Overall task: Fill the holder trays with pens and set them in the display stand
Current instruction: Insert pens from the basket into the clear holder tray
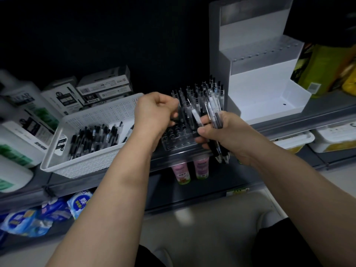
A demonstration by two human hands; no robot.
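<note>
The right hand (221,132) grips a bundle of pens (216,117) in curled fingers. The pens' long axis is near upright, with the tips down past the palm and the tops leaning up-left over the clear holder tray (177,140). The left hand (154,112) is curled above the tray, and whether it pinches a pen cannot be told. More pens (202,92) stand upright in the back rows.

Pink cups (201,167) under shelf (323,110), blue pkts (28,220) btm left, boxes (104,83) at back
</note>
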